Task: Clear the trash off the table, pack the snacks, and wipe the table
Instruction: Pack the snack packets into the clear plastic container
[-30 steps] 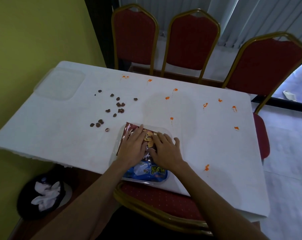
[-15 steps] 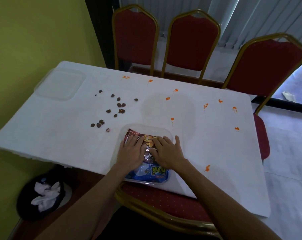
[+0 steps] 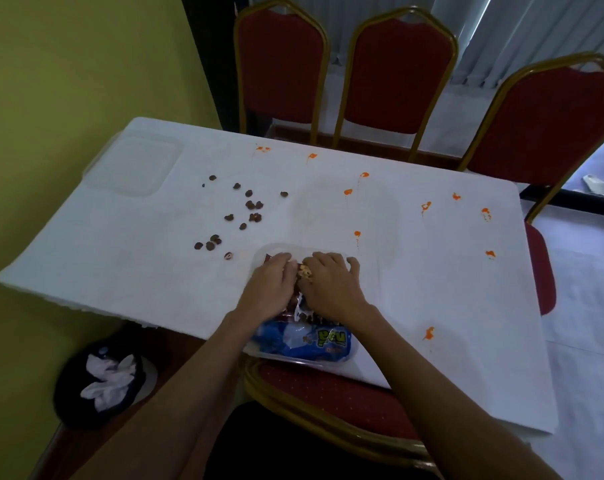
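Note:
A clear plastic container (image 3: 359,268) sits at the near edge of the white table (image 3: 432,289). Inside it lie a blue snack bag (image 3: 307,341) and, on top, a brown snack bag (image 3: 302,304). My left hand (image 3: 271,287) and my right hand (image 3: 331,285) both press flat on the brown bag, side by side, fingers pointing away from me. Most of the brown bag is hidden under my hands. Several brown snack pieces (image 3: 238,216) lie scattered on the table to the left. Orange stains (image 3: 427,206) dot the right half.
A clear container lid (image 3: 134,166) lies at the far left corner. A black bin (image 3: 103,379) with white tissues stands on the floor at left. Red chairs (image 3: 397,74) line the far side, and one chair (image 3: 328,396) is right below the container. A yellow wall is at left.
My hands have pushed the brown bag down from tilted over the rim to flat inside the container, and they have slid slightly forward over it.

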Demonstrator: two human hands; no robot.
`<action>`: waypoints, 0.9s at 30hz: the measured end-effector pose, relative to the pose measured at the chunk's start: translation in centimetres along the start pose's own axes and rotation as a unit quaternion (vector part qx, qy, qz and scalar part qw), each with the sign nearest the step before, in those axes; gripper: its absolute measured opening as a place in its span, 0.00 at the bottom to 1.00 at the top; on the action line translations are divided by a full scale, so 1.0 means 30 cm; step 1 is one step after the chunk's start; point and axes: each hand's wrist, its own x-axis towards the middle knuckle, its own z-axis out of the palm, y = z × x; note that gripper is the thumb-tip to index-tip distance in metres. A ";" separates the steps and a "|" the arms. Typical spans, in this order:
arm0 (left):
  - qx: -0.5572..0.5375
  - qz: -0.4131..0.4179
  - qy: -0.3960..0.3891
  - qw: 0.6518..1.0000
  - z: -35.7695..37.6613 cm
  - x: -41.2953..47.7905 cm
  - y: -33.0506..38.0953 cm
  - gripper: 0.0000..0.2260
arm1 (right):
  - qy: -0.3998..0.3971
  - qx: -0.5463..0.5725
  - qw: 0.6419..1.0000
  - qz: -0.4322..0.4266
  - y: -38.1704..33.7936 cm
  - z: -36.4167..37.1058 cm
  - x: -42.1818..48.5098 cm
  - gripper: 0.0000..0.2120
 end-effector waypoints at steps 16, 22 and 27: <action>-0.036 -0.029 0.116 0.992 -0.417 0.283 -0.311 0.14 | 0.034 0.066 0.997 -0.007 -0.416 -0.012 0.482 0.18; -0.018 -0.065 0.110 0.992 -0.595 0.418 -0.560 0.15 | -0.007 0.073 0.997 -0.018 -0.599 0.065 0.696 0.19; 0.043 -0.078 0.080 0.993 -0.717 0.521 -0.727 0.15 | -0.049 0.089 0.995 -0.002 -0.732 0.108 0.803 0.20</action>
